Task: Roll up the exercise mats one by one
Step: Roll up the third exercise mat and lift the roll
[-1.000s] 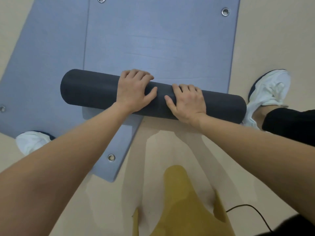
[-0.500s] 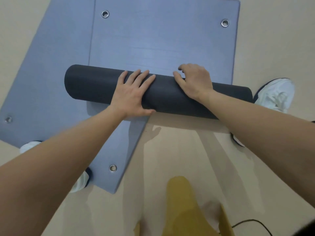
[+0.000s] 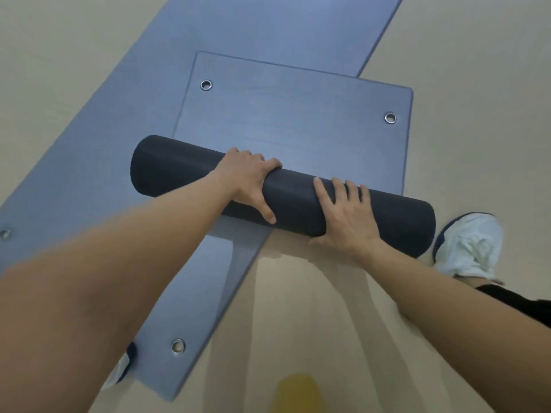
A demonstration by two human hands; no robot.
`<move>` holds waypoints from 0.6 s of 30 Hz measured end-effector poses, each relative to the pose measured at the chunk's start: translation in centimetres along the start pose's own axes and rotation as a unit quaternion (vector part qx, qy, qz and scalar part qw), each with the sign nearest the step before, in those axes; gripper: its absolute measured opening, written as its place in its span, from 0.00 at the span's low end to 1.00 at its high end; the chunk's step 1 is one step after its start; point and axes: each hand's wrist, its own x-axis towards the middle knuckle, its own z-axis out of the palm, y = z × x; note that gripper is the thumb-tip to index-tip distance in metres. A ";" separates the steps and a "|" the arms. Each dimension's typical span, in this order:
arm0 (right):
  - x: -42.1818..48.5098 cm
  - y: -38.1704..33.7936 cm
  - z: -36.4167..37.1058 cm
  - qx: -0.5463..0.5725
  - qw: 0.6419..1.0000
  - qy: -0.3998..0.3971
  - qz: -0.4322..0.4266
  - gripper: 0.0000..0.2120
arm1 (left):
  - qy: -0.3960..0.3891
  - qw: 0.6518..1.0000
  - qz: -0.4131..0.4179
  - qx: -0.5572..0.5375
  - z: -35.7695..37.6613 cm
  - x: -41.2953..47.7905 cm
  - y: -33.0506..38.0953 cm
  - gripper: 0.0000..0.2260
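left hand (image 3: 247, 181) round the mat roll (image 3: 176, 168) — right hand (image 3: 347, 223) flat on it

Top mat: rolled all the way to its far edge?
No. A flat stretch of the top mat, with two grommets, lies beyond the dark roll.

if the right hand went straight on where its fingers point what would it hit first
The right hand lies flat on the dark roll. Going on over it, it would probably meet the unrolled blue mat first; the eyelet looks off to the side.
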 end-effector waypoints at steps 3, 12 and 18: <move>0.8 1.4 -0.8 0.009 0.998 -0.004 -0.065 0.59 | -0.006 0.998 -0.038 -0.052 0.8 -1.3 0.7 0.56; -1.7 -4.3 -2.7 -0.012 0.970 -0.081 -0.229 0.56 | -0.068 0.968 -0.145 -0.195 8.0 -13.0 2.7 0.56; -7.7 -8.8 -0.9 0.006 0.964 -0.140 -0.226 0.56 | -0.049 0.974 -0.130 -0.181 12.1 -20.0 4.0 0.55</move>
